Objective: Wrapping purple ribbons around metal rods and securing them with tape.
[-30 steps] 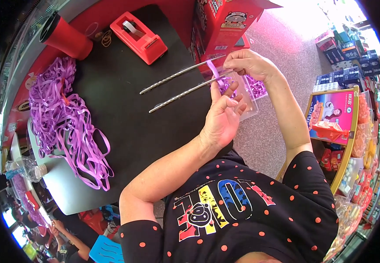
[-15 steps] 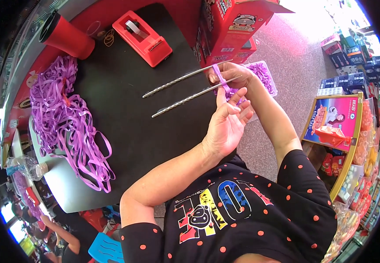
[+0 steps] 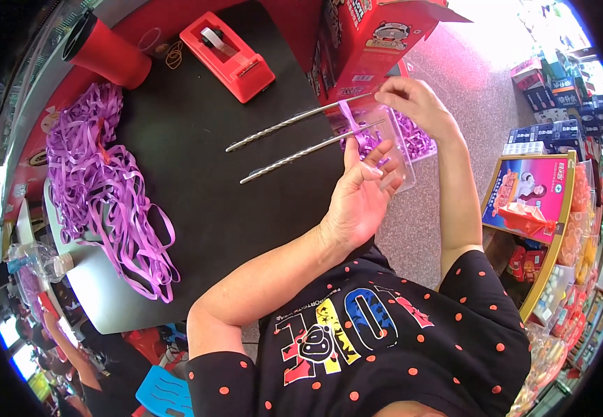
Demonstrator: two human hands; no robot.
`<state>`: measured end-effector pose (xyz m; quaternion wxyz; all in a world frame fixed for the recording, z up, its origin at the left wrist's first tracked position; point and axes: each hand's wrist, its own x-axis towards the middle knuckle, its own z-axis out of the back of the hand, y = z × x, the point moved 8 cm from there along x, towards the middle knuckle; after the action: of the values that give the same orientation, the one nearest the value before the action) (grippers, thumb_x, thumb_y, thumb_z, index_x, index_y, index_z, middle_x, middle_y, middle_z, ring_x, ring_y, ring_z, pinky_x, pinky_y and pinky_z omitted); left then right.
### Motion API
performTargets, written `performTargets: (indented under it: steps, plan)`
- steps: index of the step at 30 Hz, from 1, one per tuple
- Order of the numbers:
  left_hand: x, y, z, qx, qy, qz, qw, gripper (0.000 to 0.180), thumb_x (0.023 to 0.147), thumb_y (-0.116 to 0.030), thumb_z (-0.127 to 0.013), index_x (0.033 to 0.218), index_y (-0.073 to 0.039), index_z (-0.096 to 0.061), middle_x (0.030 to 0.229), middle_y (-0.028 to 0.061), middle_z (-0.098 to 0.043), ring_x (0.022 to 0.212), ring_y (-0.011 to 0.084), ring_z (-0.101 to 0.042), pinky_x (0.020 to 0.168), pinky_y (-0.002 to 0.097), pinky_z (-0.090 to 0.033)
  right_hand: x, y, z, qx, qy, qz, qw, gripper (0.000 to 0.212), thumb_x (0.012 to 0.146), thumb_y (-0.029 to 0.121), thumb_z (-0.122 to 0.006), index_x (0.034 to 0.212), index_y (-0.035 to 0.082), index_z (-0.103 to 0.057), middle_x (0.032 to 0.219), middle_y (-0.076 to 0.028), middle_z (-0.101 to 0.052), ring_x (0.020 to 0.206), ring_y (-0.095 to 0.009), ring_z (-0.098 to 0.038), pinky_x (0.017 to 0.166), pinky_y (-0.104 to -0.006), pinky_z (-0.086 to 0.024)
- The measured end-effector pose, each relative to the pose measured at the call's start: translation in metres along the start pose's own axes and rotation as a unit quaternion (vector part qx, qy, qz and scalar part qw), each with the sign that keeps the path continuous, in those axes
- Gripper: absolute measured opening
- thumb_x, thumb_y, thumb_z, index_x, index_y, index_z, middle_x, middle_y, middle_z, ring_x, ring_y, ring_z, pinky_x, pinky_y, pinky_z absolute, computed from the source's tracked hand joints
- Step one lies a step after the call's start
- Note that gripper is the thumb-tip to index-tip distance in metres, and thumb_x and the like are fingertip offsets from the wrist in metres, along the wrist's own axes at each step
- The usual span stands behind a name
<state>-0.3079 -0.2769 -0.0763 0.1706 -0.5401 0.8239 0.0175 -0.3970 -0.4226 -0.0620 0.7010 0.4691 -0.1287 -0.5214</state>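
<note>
Two long metal rods with twisted ends (image 3: pixel 284 125) lie side by side over the dark table, pointing left. A purple ribbon (image 3: pixel 347 115) is looped around both near their plain right ends. My left hand (image 3: pixel 357 201) is palm up below the loop, its fingers spread and the index fingertip against the ribbon. My right hand (image 3: pixel 416 104) is by the upper rod's right end, fingers bent and pinched together; what they hold, if anything, I cannot make out. Behind and below the hands, a clear plastic box (image 3: pixel 407 182) contains purple ribbon pieces (image 3: pixel 418 142).
A heap of purple ribbon (image 3: pixel 93 174) covers the left of the black table (image 3: pixel 197 139). A red tape dispenser (image 3: pixel 228 59), a red cup (image 3: pixel 110 55) and a red carton (image 3: pixel 364 48) stand along the far side. Stocked shelves (image 3: pixel 558 208) are at right.
My right hand has drawn back from the ribbon loop, up and to the right, uncovering the rods' ends and more of the clear box. My left hand has stayed almost still.
</note>
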Motion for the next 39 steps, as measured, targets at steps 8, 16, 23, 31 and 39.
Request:
performTargets:
  steps: [8, 16, 23, 31, 39]
  plan:
    - [0.001, 0.0, -0.002, -0.001, -0.004, 0.018, 1.0, 0.093, 0.073, -0.008, -0.056, 0.149, -0.028, -0.005, 0.127, 0.0047, -0.045, 0.107, 0.0202, -0.044, 0.095, 0.0395, -0.037, -0.054, 0.118, -0.03, -0.309, -0.084, 0.447, 0.835, 0.027, 0.071, 0.006, -0.065, 0.097, 0.009, -0.067, 0.095, -0.005, -0.057, 0.09, -0.024, -0.059, 0.077, -0.033, -0.052]
    - [0.0, -0.002, 0.0, -0.001, 0.002, 0.012, 1.0, 0.095, 0.074, -0.006, -0.055, 0.149, -0.028, -0.002, 0.127, 0.0051, -0.045, 0.105, 0.0197, -0.045, 0.094, 0.0399, -0.037, -0.042, 0.097, -0.024, -0.33, -0.045, 0.411, 0.849, 0.016, 0.071, 0.007, -0.067, 0.087, 0.007, -0.066, 0.095, -0.005, -0.056, 0.089, -0.023, -0.059, 0.074, -0.0329, -0.053]
    - [0.001, -0.001, 0.002, 0.0, -0.009, 0.004, 1.0, 0.069, 0.076, -0.011, -0.056, 0.136, -0.029, -0.029, 0.125, 0.0052, -0.048, 0.111, 0.0222, -0.045, 0.097, 0.0423, -0.035, -0.047, 0.093, -0.017, -0.264, -0.108, 0.411, 0.866, 0.025, 0.074, 0.008, -0.069, 0.099, 0.01, -0.067, 0.099, -0.006, -0.057, 0.092, -0.024, -0.06, 0.077, -0.0342, -0.052]
    - [0.001, 0.0, 0.002, 0.001, -0.008, 0.008, 1.0, 0.07, 0.076, -0.01, -0.056, 0.138, -0.029, -0.029, 0.125, 0.0049, -0.048, 0.111, 0.022, -0.046, 0.096, 0.0422, -0.036, -0.048, 0.105, -0.028, -0.31, -0.084, 0.473, 0.82, 0.024, 0.069, 0.007, -0.07, 0.093, 0.01, -0.068, 0.098, -0.005, -0.056, 0.086, -0.022, -0.06, 0.07, -0.0333, -0.052]
    - [0.001, -0.001, 0.001, 0.01, 0.005, 0.004, 1.0, 0.068, 0.078, -0.011, -0.054, 0.139, -0.027, -0.029, 0.126, 0.0049, -0.048, 0.112, 0.0227, -0.046, 0.097, 0.0419, -0.037, -0.041, 0.09, -0.028, -0.296, -0.079, 0.424, 0.852, 0.015, 0.072, 0.012, -0.063, 0.087, 0.009, -0.065, 0.096, -0.004, -0.056, 0.092, -0.022, -0.059, 0.078, -0.0342, -0.05]
